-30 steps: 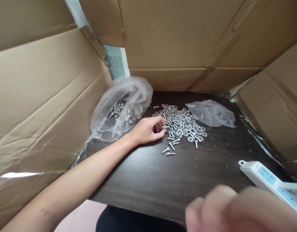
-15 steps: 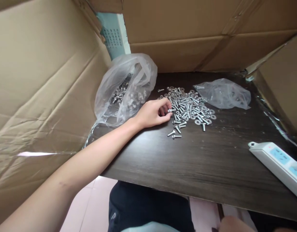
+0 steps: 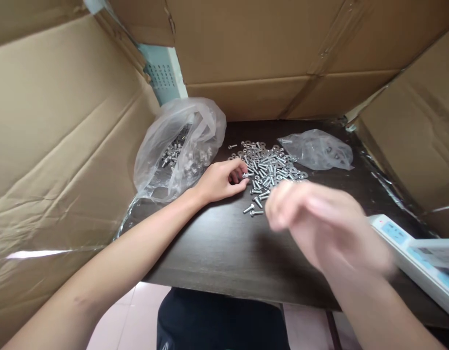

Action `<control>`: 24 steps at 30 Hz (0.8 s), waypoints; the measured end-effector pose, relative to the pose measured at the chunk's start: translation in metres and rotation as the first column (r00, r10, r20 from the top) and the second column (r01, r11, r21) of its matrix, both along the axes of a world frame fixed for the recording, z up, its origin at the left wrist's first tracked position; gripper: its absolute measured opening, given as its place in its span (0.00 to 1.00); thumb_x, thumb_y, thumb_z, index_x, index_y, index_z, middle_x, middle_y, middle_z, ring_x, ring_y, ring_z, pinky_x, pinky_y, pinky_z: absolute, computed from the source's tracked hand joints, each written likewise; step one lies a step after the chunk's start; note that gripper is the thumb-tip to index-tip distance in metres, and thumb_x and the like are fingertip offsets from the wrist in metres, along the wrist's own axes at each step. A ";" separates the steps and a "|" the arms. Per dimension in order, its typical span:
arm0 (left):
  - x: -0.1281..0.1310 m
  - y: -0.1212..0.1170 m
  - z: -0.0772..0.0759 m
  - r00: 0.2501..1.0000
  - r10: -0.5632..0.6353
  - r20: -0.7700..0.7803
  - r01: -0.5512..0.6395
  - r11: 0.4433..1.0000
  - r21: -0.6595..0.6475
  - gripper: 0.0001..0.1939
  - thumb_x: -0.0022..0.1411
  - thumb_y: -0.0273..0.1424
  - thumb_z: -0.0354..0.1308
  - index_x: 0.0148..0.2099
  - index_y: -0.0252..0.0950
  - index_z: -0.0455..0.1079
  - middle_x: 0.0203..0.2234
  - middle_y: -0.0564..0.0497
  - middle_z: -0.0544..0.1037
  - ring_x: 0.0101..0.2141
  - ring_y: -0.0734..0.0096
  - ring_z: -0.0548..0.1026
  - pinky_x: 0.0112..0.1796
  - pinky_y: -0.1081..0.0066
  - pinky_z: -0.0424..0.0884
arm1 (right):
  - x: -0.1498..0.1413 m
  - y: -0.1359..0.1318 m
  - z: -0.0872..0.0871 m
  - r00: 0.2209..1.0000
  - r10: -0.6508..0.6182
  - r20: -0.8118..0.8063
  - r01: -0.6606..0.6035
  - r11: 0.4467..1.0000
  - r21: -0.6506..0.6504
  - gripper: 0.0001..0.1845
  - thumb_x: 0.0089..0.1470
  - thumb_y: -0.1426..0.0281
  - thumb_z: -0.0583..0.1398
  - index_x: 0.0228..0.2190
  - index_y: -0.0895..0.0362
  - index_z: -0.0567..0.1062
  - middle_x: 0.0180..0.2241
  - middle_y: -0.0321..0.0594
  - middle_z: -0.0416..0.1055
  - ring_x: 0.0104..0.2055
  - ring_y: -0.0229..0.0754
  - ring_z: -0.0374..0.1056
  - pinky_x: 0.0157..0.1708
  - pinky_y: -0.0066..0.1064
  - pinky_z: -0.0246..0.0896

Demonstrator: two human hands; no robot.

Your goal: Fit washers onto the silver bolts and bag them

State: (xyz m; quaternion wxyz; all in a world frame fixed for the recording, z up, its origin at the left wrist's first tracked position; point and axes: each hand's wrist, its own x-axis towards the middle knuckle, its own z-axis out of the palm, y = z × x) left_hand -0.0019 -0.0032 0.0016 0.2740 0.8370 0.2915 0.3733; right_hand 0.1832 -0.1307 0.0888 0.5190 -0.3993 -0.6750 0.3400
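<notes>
Pinching a bolt (image 3: pixel 249 175) between its fingers (image 3: pixel 241 186) near the centre of the head view, my left hand (image 3: pixel 220 182) lay beside a pile of bolts and washers (image 3: pixel 270 166) on the counter (image 3: pixel 209 248). My right hand (image 3: pixel 321 223), blurred right of centre, had curled fingers; I couldn't tell whether they held anything.

Bolt pile (image 3: pixel 270 167) towards back of table (image 3: pixel 209 248), washers (image 3: pixel 302 175) mixed in, couple strays out front. Open bag (image 3: pixel 193 141) w/ hardware inside just left, other bag (image 3: pixel 317 150) just right. Left hand (image 3: pixel 222 181) at pile's left edge, right hand (image 3: pixel 315 218) front-right. Power strip (image 3: pixel 424 272) further right, cardboard walls (image 3: pixel 246 48) behind + both sides.
</notes>
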 end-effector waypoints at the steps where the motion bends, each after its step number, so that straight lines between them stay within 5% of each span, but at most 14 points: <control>1: 0.000 0.000 0.000 1.000 0.002 -0.002 -0.002 1.000 0.006 0.08 0.62 0.31 0.64 0.42 0.36 0.71 0.29 0.54 0.80 0.27 0.75 0.77 0.32 0.76 0.73 | 0.000 0.015 -0.008 0.999 -0.040 -0.004 0.040 0.999 -0.019 0.19 0.68 0.62 0.56 0.26 0.52 0.75 0.26 0.41 0.70 0.30 0.48 0.69 0.31 0.42 0.68; 5: 0.000 0.001 0.001 1.000 0.003 0.004 -0.003 1.000 0.030 0.08 0.62 0.30 0.63 0.44 0.36 0.72 0.29 0.54 0.79 0.26 0.76 0.76 0.31 0.76 0.73 | 0.005 0.073 -0.050 0.936 -0.304 0.178 0.300 0.953 0.053 0.03 0.58 0.69 0.59 0.32 0.53 0.74 0.33 0.40 0.73 0.34 0.45 0.68 0.36 0.39 0.65; 9: 0.001 0.001 0.002 1.000 0.010 0.026 -0.011 0.999 0.033 0.07 0.62 0.28 0.62 0.44 0.36 0.72 0.31 0.54 0.80 0.28 0.76 0.77 0.31 0.77 0.74 | 0.008 0.092 -0.076 0.885 -0.290 0.364 0.226 0.952 0.208 0.03 0.57 0.70 0.58 0.33 0.53 0.73 0.37 0.43 0.73 0.42 0.50 0.68 0.45 0.44 0.64; 24: 0.002 0.002 0.000 1.000 -0.002 0.007 0.001 0.995 0.103 0.08 0.65 0.29 0.63 0.47 0.36 0.74 0.36 0.52 0.82 0.28 0.77 0.77 0.31 0.77 0.75 | 0.013 0.088 -0.085 0.887 -0.229 0.401 0.180 0.971 0.157 0.05 0.61 0.69 0.59 0.35 0.53 0.76 0.36 0.41 0.74 0.44 0.50 0.68 0.49 0.45 0.61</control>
